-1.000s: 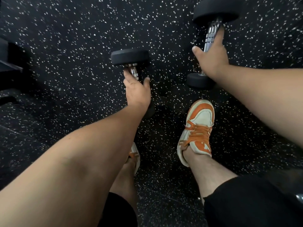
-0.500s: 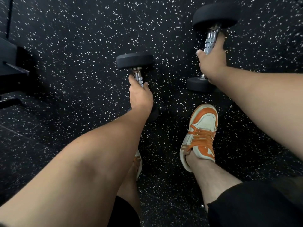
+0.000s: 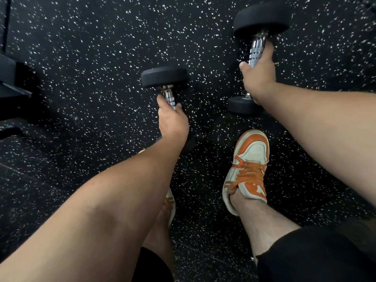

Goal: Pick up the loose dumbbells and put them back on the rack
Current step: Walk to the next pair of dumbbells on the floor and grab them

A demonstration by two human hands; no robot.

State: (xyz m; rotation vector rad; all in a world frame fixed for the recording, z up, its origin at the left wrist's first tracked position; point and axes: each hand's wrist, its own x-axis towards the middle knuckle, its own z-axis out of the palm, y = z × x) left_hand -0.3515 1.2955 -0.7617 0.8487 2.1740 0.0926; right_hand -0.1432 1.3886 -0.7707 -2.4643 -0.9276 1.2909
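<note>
Two black dumbbells with chrome handles are in my hands above the speckled black floor. My left hand (image 3: 173, 121) is closed around the handle of the smaller dumbbell (image 3: 164, 78) in the middle of the view; its near head is mostly hidden behind my wrist. My right hand (image 3: 258, 78) grips the handle of the larger dumbbell (image 3: 261, 19) at the upper right, whose far head points away and whose near head shows just left of my wrist.
A black metal frame base (image 3: 12, 86) stands at the left edge. My feet in orange and white sneakers, the right one (image 3: 247, 169), stand on the rubber floor (image 3: 91, 47) below the dumbbells.
Both hands went from resting open on the handles to closed around them. The dumbbells sit slightly nearer in the view than before.
</note>
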